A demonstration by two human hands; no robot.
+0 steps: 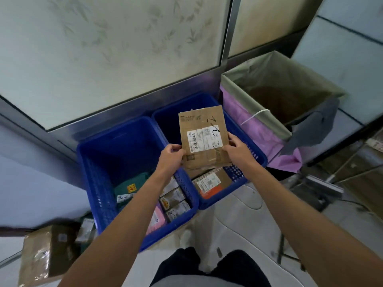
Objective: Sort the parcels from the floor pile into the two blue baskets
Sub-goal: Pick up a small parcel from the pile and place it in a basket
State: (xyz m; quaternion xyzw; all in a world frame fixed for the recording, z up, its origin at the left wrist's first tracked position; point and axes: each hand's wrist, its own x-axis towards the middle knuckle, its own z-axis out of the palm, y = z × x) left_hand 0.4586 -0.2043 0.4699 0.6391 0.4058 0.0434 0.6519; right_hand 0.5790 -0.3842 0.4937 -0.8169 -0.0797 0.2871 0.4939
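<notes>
A person's left hand (171, 156) and right hand (238, 149) each pinch a side edge of a labelled cardboard parcel (204, 137) above the right blue basket (251, 151).

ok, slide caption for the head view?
Left hand and right hand hold a labelled cardboard parcel over the right blue basket; left blue basket holds parcels.

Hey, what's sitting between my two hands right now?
A flat cardboard parcel with a white label: the left hand and right hand grip its lower corners above the right blue basket. The head view shows it.
</notes>
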